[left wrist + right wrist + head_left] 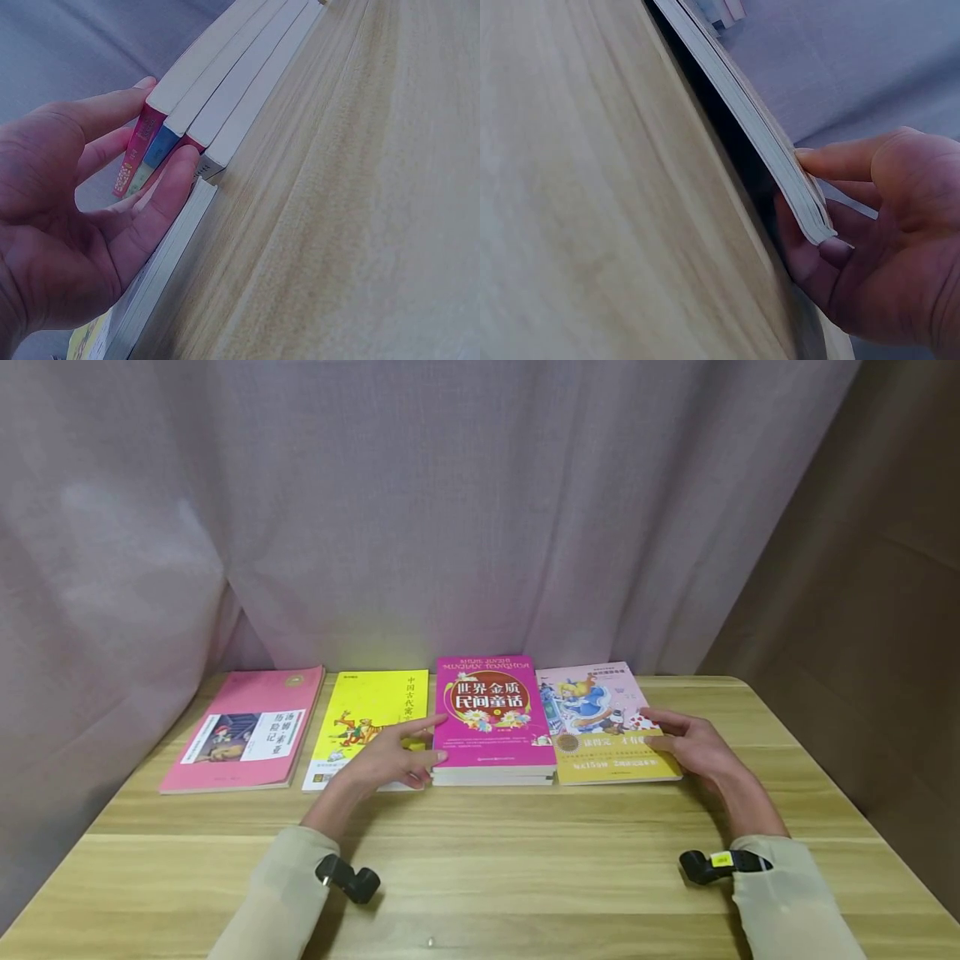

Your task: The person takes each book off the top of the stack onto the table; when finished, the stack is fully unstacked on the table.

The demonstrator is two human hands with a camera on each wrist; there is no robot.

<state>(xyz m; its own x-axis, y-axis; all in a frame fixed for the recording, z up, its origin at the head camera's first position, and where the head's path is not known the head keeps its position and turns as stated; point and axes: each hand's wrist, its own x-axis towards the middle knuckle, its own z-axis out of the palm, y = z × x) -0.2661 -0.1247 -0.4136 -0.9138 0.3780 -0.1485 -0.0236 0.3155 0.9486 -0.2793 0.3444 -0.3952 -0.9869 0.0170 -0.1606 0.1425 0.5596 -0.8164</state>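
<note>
In the head view, my left hand (384, 758) is at the left side of a stack of books. A magenta book (491, 745) with flowers on its cover tops the stack. The left wrist view shows the left fingers spread along the spines, touching them, with the thumb near the lower ones. My right hand (701, 747) pinches the right edge of a pink-and-yellow book (600, 739) with a blond girl in blue on its cover. In the right wrist view, the thumb lies on top, fingers are underneath, and that book's pages (761, 142) are tilted up off the tabletop.
A yellow book (375, 697) lies left of the stack, partly behind the left hand. Farther left lies a pink book (251, 697) with a picture panel. All rest along the back of a wooden table (540, 868), before a grey curtain (465, 510).
</note>
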